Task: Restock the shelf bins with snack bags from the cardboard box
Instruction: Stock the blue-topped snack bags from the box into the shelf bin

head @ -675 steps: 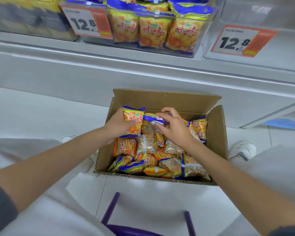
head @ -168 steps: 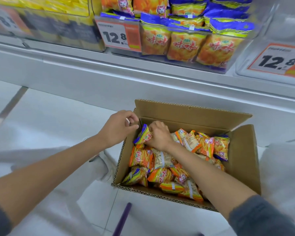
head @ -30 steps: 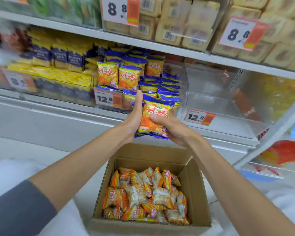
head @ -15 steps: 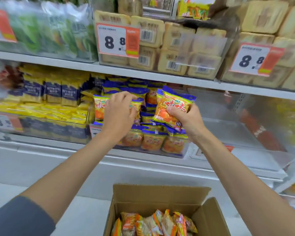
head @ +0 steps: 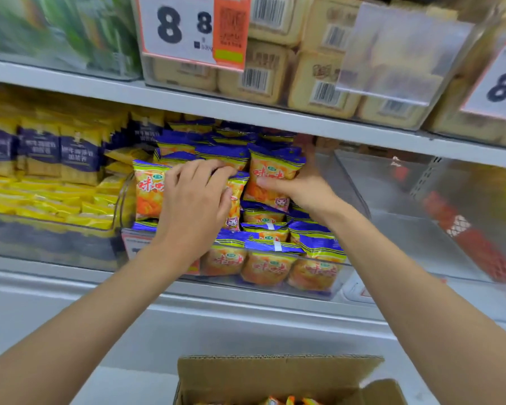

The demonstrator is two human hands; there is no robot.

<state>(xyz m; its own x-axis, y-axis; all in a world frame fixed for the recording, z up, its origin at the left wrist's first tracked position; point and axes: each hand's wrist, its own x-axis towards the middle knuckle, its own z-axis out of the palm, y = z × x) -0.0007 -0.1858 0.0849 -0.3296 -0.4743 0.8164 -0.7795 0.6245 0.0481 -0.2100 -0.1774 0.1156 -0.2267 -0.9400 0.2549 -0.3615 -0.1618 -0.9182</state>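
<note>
Since the last frame the bag has gone deeper into the bin. It now stands upright in the top row at the back, just beside the other bags. The right grip clasps it, thumb across the printed front, fingers hidden behind. The left grip lies over the standing bags to its left, fingers bent onto their top edges; whether it pinches one I cannot tell.

I judge the bag light and puffed with air, its film slick and crinkly and its contents brittle. It is best held flat across the face with easy pressure, or by a sealed end seam, since a hard squeeze would crush it. Stood on a loose pile, the row may slump forward when let go.

More bags lie flat along the bin's front wall. Below, the box shows a few bags at the frame's edge. A second clear bin sits to the right.
</note>
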